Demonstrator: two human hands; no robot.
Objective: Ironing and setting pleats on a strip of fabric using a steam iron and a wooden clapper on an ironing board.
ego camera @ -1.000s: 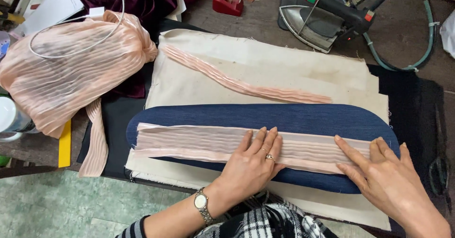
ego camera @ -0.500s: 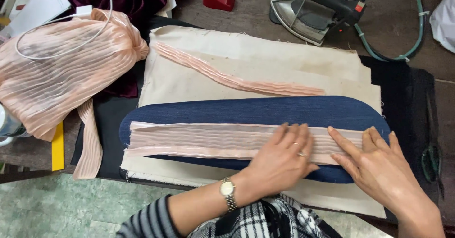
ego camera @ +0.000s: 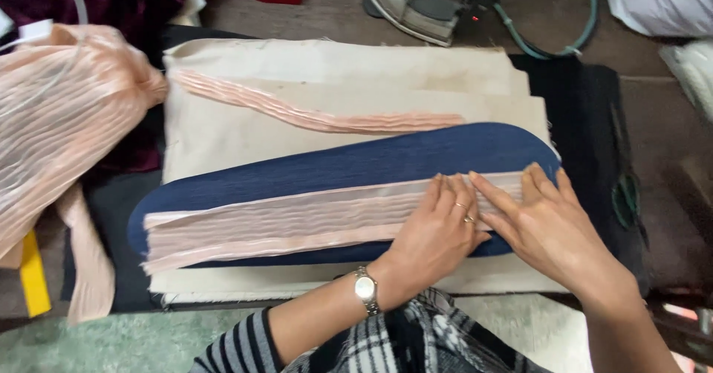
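Head view: your left hand and right hand lie flat, fingers straight and close together, pressing the right end of the pleated peach fabric strip. That strip runs left to right along the long navy rounded pressing pad, near side of the cream cloth.

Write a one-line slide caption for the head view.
Both hands, left hand and right hand, press flat on a pleated pink strip laid along a navy ironing pad.
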